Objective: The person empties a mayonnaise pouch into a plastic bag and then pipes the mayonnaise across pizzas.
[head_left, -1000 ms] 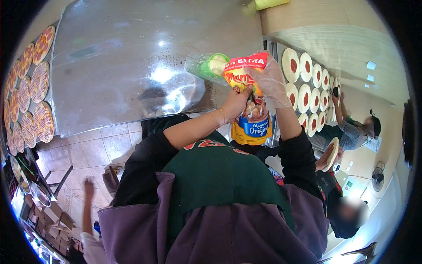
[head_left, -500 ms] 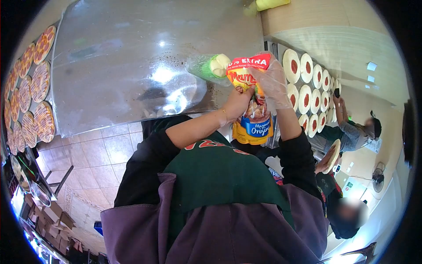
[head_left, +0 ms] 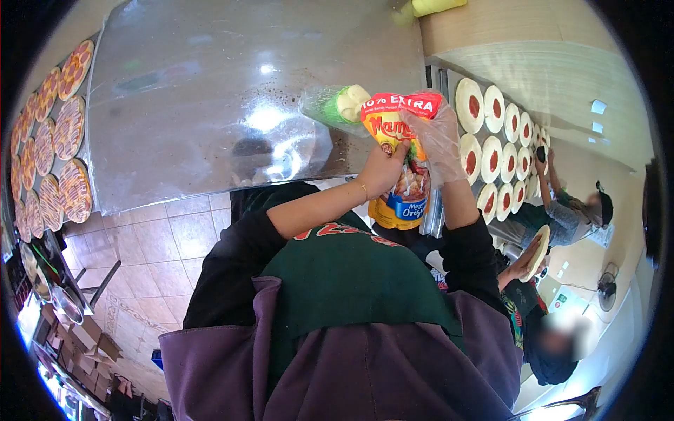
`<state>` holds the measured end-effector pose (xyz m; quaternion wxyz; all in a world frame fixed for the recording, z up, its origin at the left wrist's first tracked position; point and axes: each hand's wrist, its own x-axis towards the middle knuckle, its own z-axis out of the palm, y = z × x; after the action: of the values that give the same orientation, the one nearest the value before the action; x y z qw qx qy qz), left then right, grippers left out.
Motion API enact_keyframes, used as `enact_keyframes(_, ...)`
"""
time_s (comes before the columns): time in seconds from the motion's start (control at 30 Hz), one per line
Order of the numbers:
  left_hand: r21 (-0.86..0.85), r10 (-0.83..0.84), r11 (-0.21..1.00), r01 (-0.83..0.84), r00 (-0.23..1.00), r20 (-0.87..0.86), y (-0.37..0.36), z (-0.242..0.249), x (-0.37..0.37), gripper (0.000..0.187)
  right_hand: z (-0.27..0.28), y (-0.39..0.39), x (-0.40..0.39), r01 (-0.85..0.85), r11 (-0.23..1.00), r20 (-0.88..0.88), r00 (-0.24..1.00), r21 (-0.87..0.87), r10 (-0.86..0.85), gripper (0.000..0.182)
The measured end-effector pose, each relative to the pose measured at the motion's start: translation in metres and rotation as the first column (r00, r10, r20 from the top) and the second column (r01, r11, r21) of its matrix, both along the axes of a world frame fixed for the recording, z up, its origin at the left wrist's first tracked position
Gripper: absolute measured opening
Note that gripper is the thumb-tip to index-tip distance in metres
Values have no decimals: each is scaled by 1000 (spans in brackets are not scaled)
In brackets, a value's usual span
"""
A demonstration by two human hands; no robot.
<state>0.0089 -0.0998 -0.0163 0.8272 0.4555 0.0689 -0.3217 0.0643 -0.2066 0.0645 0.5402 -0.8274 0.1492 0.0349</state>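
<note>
A large red and yellow mayonnaise pouch point(head_left: 407, 189) hangs upright in front of my body, just off the table's edge. My bare left hand point(head_left: 385, 168) is closed on its left side around mid-height. On my right hand point(head_left: 437, 140) is a clear plastic glove; it grips the pouch's upper right part, and some of its fingers are hidden behind the pouch. A clear bag with a green part and pale pieces point(head_left: 351, 104) lies on the metal table point(head_left: 189, 91) left of the pouch.
Topped pizzas point(head_left: 69, 126) stand in rows at the far left. On the right are rows of round bases with red sauce point(head_left: 472, 105). Two people are at the right; one holds a base point(head_left: 536, 254). A yellow roll point(head_left: 437, 5) lies at the top.
Both hands and the pouch have shifted slightly right, and the pouch's top shows more fully. At the right, the base in a person's hand has moved a little.
</note>
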Motion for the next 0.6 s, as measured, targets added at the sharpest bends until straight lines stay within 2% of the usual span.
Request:
enact_keyframes(0.07,-21,37,999,-35,992,118,-1,-7,2,28,-2,-2,0,0,1000,13,1000,21,0,37)
enact_keyframes(0.1,-16,39,999,-38,992,117,0,-7,4,28,-6,-5,1,2,1000,34,999,3,-2,38)
enact_keyframes(0.17,105,-90,991,80,992,89,2,-6,10,27,-11,-9,0,-4,1000,56,998,-12,4,39)
enact_keyframes(0.23,124,-73,991,59,991,112,2,-9,11,29,-15,-10,-3,123,972,27,991,200,-131,37)
enact_keyframes(0.3,145,-65,988,46,989,135,6,-7,13,31,-20,-16,-5,150,968,16,987,200,-157,42)
enact_keyframes(0.37,325,-170,941,94,962,212,19,7,18,38,-24,-18,-10,231,920,1,970,316,-244,41)
enact_keyframes(0.4,328,-178,939,101,961,213,19,4,18,38,-24,-20,-13,238,917,2,968,319,-252,41)
enact_keyframes(0.47,449,-233,890,86,931,283,20,-2,17,44,-22,-25,-19,238,901,-48,970,362,-237,40)
enact_keyframes(0.5,452,-245,887,94,926,288,25,2,18,44,-22,-26,-24,246,897,-42,968,367,-248,40)
enact_keyframes(0.6,489,-416,850,196,819,395,49,12,16,43,-22,-30,-48,244,836,-18,963,491,-270,44)
